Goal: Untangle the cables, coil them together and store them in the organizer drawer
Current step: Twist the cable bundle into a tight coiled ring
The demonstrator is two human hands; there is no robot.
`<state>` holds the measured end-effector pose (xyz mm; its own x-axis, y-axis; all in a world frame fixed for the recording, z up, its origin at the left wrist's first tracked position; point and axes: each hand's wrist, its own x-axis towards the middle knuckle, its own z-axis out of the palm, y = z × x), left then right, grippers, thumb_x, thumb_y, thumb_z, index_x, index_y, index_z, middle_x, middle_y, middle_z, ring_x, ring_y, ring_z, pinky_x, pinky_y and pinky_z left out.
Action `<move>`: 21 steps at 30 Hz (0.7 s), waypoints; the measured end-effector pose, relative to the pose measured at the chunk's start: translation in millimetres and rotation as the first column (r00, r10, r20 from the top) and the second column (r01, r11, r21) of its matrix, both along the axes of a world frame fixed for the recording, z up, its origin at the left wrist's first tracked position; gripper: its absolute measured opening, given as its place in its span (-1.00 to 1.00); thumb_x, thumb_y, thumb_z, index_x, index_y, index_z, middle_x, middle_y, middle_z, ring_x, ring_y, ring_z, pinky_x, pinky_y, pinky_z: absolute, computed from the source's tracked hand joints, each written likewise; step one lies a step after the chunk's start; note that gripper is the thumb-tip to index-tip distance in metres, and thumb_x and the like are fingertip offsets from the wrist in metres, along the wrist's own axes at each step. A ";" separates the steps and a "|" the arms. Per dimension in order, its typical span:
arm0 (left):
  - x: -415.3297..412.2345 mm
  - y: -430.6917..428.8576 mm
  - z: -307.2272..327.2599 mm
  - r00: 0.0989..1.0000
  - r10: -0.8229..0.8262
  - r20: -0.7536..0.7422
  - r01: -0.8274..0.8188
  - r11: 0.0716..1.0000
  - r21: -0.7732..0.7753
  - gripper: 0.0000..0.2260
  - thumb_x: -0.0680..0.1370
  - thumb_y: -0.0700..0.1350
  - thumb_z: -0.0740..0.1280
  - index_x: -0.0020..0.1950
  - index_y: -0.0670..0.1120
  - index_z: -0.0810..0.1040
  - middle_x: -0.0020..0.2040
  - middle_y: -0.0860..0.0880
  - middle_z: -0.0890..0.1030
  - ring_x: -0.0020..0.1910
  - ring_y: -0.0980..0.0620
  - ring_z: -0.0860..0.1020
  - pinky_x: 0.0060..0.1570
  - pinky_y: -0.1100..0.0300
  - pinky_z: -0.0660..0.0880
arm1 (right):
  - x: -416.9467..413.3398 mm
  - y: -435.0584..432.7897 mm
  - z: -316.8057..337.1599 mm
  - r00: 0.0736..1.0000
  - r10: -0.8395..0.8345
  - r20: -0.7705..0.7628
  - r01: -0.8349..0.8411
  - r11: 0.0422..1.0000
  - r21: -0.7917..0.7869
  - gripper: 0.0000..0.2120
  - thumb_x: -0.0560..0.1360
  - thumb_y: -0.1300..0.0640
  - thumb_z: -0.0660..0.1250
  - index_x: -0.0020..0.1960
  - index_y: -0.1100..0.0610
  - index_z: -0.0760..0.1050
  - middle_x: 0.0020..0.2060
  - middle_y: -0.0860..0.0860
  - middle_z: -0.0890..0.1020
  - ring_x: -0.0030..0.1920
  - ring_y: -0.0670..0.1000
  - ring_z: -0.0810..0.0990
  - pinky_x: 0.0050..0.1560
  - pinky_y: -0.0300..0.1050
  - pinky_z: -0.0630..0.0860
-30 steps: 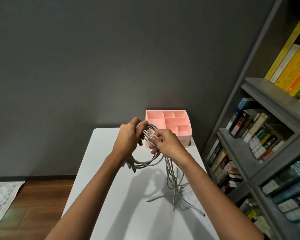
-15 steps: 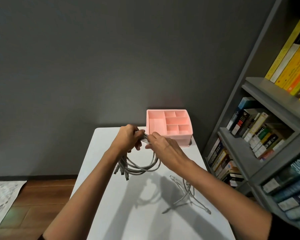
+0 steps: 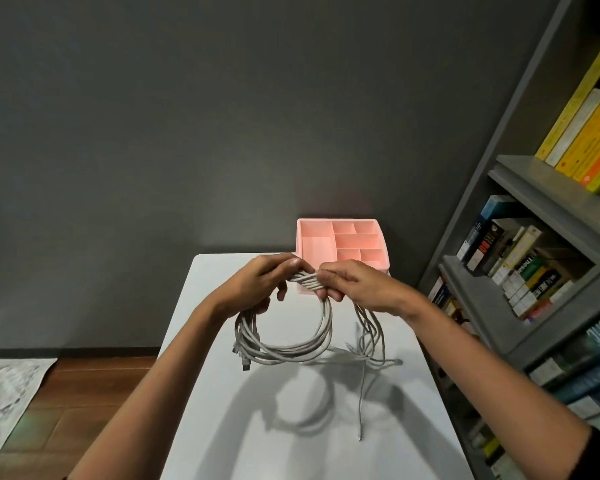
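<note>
Several grey cables [image 3: 284, 351] hang as one round coil above the white table [image 3: 222, 410]. My left hand [image 3: 257, 282] grips the top of the coil. My right hand [image 3: 354, 282], right beside it, pinches the same bundle at its top. Loose cable tails [image 3: 369, 344] drop from under my right hand onto the table, and one end [image 3: 361, 410] trails toward me. The pink organizer [image 3: 381, 268], with several open compartments, stands at the table's far right edge, just behind my hands. Its drawer front is hidden.
A grey bookshelf [image 3: 534, 216] full of books stands close along the table's right side. A dark grey wall [image 3: 187, 133] rises behind the table. Wooden floor [image 3: 84, 393] and a pale rug [image 3: 4, 396] lie to the left.
The coil has opened into a wider, rounder loop hanging lower. My right hand has pulled more loose cable up, so fewer tails lie on the table. Both hands sit closer together.
</note>
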<state>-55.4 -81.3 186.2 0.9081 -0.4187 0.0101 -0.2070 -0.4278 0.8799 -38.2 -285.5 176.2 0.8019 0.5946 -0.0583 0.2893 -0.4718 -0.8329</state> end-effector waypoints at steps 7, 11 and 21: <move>7.8 0.5 -2.6 0.963 -0.045 0.266 0.024 0.996 0.082 -0.82 0.38 -0.12 0.53 -0.09 0.05 0.62 -0.38 -0.03 0.50 -0.46 0.05 0.45 -0.66 0.18 0.41 | -0.4 -5.1 5.4 0.992 0.042 -0.122 -0.027 0.992 0.121 -0.71 0.64 0.09 0.12 -0.15 0.14 0.52 -0.47 -0.15 0.46 -0.32 -0.12 0.37 -0.18 -0.31 0.33; 10.7 1.8 -1.6 0.943 -0.060 0.329 -0.004 0.982 0.190 -0.86 0.43 -0.11 0.50 -0.06 -0.11 0.65 -0.44 0.11 0.42 -0.54 0.09 0.39 -0.64 0.21 0.40 | -3.8 -2.2 9.2 1.000 0.002 0.019 0.000 0.997 -0.075 -0.84 0.61 0.13 0.24 -0.10 0.14 0.52 -0.37 -0.06 0.59 -0.36 -0.12 0.49 -0.27 -0.30 0.41; 11.2 3.9 -6.7 0.946 0.053 0.320 -0.095 0.988 0.118 -0.84 0.35 -0.10 0.56 -0.10 -0.05 0.69 -0.51 0.11 0.44 -0.60 0.09 0.35 -0.63 0.25 0.35 | -5.0 -1.9 -2.7 0.992 -0.123 -0.015 0.123 0.991 0.057 -0.81 0.60 0.16 0.24 -0.18 0.06 0.51 -0.35 -0.02 0.55 -0.33 -0.16 0.51 -0.21 -0.26 0.48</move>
<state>-44.2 -77.4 179.4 0.8955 -0.3675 0.2511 -0.4284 -0.5588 0.7101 -43.2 -287.4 173.4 0.8686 0.4943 -0.0361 0.2226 -0.4541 -0.8627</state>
